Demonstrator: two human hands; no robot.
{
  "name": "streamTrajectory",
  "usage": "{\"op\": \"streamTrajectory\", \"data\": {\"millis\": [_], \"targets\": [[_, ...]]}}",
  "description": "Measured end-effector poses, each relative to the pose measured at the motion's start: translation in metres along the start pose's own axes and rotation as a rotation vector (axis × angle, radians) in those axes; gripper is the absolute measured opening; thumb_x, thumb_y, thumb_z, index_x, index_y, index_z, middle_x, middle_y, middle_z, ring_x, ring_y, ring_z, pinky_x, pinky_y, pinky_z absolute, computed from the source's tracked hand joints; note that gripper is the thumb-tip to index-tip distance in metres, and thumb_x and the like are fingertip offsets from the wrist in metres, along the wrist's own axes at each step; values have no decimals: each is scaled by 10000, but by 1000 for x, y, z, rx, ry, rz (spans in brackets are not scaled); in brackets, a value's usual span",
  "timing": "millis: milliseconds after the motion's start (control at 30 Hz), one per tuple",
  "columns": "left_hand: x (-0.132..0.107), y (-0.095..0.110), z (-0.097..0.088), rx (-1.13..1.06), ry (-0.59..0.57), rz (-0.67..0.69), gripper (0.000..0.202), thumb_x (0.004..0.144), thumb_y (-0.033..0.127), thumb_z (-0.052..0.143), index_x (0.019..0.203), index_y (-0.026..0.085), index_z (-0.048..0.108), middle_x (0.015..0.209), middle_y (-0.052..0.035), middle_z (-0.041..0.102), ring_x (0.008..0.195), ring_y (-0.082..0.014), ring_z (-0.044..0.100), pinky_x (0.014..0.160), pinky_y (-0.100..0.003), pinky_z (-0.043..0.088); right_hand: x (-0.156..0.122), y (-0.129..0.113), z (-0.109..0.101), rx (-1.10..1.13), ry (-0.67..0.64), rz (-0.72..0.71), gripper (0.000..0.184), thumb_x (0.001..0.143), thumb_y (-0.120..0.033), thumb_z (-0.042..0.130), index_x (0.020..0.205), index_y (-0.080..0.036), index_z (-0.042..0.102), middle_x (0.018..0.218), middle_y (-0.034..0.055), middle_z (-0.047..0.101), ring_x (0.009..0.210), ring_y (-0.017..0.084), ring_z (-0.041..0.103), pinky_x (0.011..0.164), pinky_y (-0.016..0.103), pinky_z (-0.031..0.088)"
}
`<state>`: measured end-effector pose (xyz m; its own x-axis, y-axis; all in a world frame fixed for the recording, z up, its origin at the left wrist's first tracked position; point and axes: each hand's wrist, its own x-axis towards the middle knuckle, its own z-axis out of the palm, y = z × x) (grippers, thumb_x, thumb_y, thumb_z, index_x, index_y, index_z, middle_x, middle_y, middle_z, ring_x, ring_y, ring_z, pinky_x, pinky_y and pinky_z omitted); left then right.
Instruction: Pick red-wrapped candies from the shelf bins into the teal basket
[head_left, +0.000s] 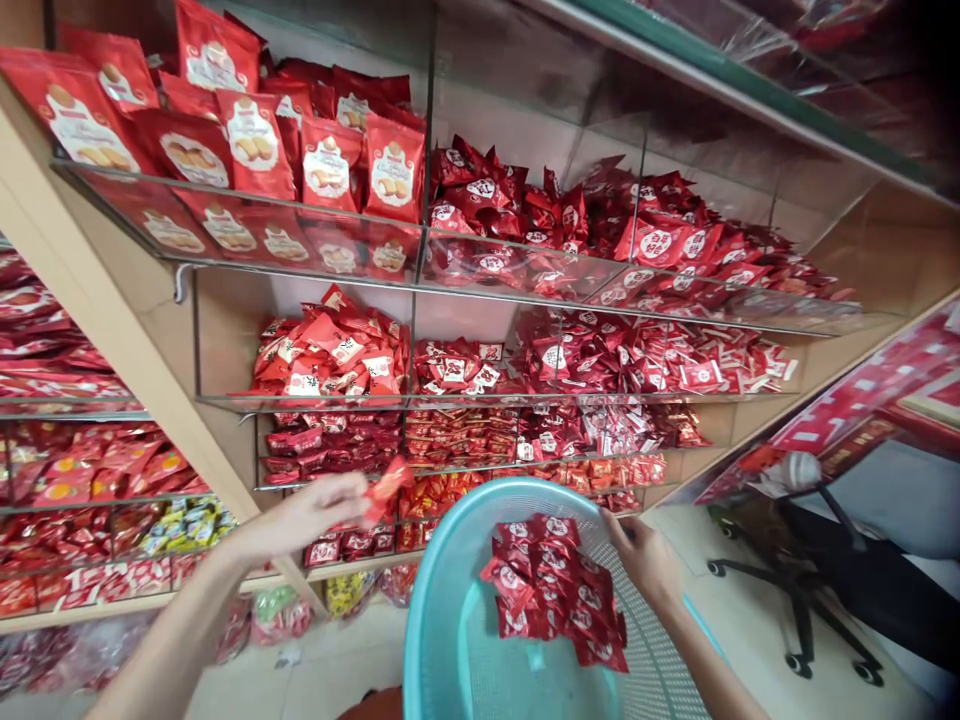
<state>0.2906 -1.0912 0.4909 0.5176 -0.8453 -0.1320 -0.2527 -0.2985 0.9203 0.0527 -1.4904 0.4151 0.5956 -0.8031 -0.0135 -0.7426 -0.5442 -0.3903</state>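
Note:
My left hand [330, 510] is closed on a small red candy packet [388, 488], a little blurred, in front of the lower shelves and left of the basket. With my right hand [646, 562] I grip the far right rim of a turquoise plastic basket [431, 600], which is tilted toward me. Inside it lies a pile of dark red wrapped candies [551, 580] with white print, resting against the basket's wall and bottom.
Glass-fronted shelves hold large red packets [255, 140], dark red candies [667, 240] and red-and-white candies [330, 350]. A wooden upright [135, 320] separates another shelf unit on the left. An office chair [810, 590] stands at the right, and filled plastic bags [281, 612] sit on the floor.

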Motion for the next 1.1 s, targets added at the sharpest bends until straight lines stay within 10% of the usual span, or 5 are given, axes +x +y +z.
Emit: {"op": "streamTrajectory", "data": {"millis": [133,267,533,1100], "targets": [[-51,-122,26,-286,145,-453,447,604,608,630,748,194,545,733,-7,627,675,-162,589,597,-248,444,-9,24,-3,38,-14,59,579,764,-677,315,808,-202,644,758,101,686,768,270,633,623,301,428],[-39,-196,77,-485,236,-545,501,560,654,635,720,204,485,709,-3,648,630,-149,618,538,-229,432,-12,28,-6,44,-21,96,585,750,-681,320,821,-203,649,747,97,690,749,270,633,617,304,434],[59,-190,81,-481,461,-374,451,595,601,596,647,218,365,538,51,586,468,-111,545,443,-208,354,-14,22,-6,50,-20,101,579,758,-678,312,825,-210,647,759,90,693,774,271,630,640,299,428],[130,-199,61,-249,651,-396,207,753,371,467,660,186,480,558,-4,602,478,-153,585,482,-246,421,-13,25,2,91,-9,130,563,751,-677,339,832,-210,642,728,87,687,762,272,632,642,301,429]]}}
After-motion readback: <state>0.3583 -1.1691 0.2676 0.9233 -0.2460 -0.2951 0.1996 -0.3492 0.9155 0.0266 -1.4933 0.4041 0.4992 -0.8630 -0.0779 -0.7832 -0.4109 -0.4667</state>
